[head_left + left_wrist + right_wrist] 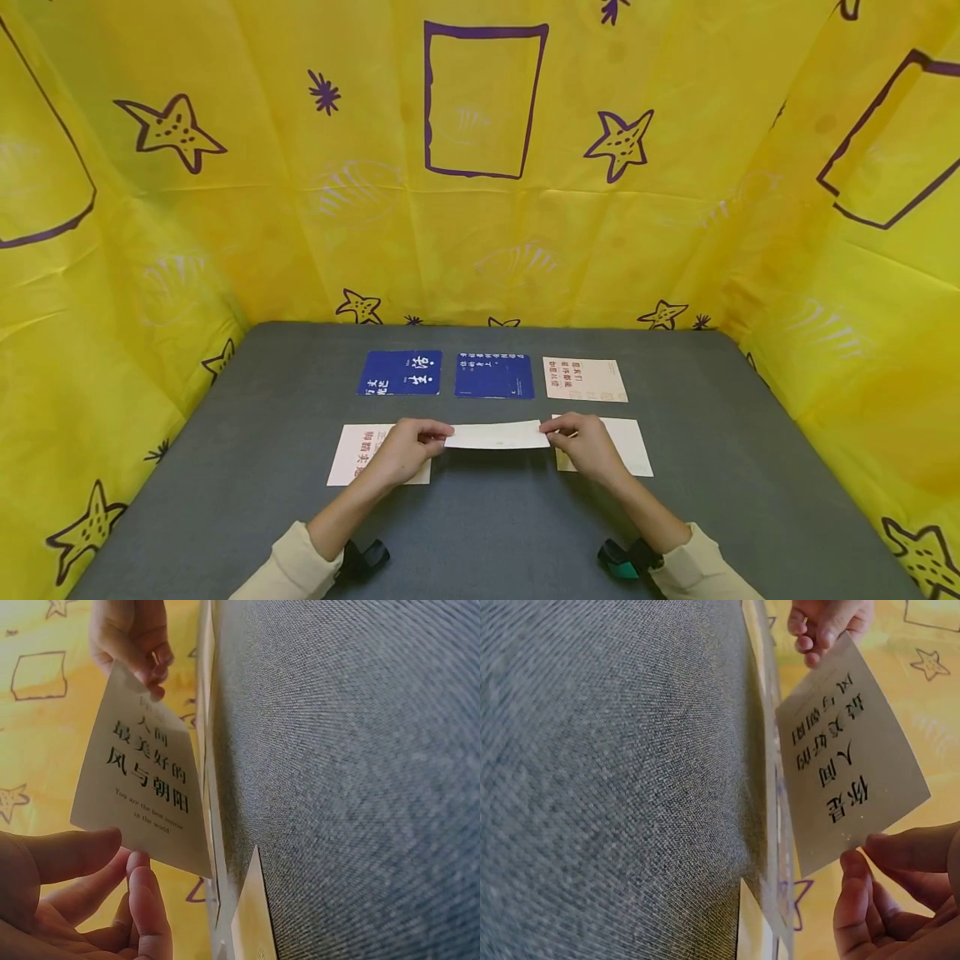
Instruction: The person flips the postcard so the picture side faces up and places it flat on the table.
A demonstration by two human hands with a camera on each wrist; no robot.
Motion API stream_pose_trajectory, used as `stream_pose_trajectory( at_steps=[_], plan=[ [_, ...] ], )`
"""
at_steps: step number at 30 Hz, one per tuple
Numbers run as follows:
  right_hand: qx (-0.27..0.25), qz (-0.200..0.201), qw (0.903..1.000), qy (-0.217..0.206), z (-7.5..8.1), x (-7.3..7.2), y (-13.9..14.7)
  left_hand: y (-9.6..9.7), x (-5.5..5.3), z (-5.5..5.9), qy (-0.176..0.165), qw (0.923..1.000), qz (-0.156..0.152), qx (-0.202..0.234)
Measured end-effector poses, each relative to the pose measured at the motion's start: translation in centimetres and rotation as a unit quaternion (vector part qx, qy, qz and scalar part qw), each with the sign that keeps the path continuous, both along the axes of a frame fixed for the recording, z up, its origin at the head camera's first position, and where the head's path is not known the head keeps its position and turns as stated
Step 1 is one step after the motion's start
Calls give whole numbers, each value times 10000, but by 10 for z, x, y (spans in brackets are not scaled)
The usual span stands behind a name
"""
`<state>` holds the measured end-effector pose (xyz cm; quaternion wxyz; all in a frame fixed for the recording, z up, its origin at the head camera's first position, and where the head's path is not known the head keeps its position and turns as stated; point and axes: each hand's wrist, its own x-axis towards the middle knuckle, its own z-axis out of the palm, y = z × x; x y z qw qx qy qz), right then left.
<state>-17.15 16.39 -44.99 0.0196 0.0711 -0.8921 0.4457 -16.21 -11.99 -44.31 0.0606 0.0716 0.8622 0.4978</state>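
A white card [497,435] is held level above the table, between both hands. My left hand [405,450] pinches its left edge between thumb and fingers; my right hand [588,446] pinches the right edge the same way. In the left wrist view, the card [142,772] shows dark Chinese characters with small English lines on the side facing me. Under my left hand lies a white card with reddish characters [347,458], partly covered. A plain-looking white card [630,446] lies partly beneath my right hand.
Along the back of the grey table [495,533] lie two blue cards [401,372] [493,377] and a cream card with red-brown characters [585,379]. A yellow patterned cloth [480,233] surrounds the table's back and sides.
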Motion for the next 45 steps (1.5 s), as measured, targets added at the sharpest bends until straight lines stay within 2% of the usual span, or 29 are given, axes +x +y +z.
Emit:
stream_pose_trajectory(
  at_steps=[13,28,35,45],
  plan=[
    [-349,-13,9994,39,1,-2,3,-1,0,4,161,9999,62,-4],
    [-621,-73,9980,-46,1,-2,3,0,-1,6,137,9993,284,219],
    [-602,-127,9980,-122,2,-1,2,-1,-1,4,144,9985,437,303],
    [-847,-243,9957,-296,3,-1,3,-1,-3,2,207,9979,528,325]
  ],
)
